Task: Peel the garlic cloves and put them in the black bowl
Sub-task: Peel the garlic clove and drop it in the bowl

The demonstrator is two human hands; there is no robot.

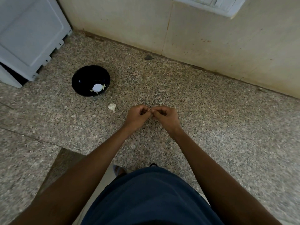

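My left hand and my right hand meet above the speckled granite counter. Their fingers are curled and pinch one small garlic clove between them; only a pale sliver of it shows. The black bowl stands on the counter to the far left of my hands. Pale peeled garlic cloves lie at its bottom around a bright reflection. A white piece of garlic lies on the counter between the bowl and my left hand.
A grey-white appliance stands at the back left, close to the bowl. A beige tiled wall runs along the back of the counter. A white switch plate hangs on it at the top.
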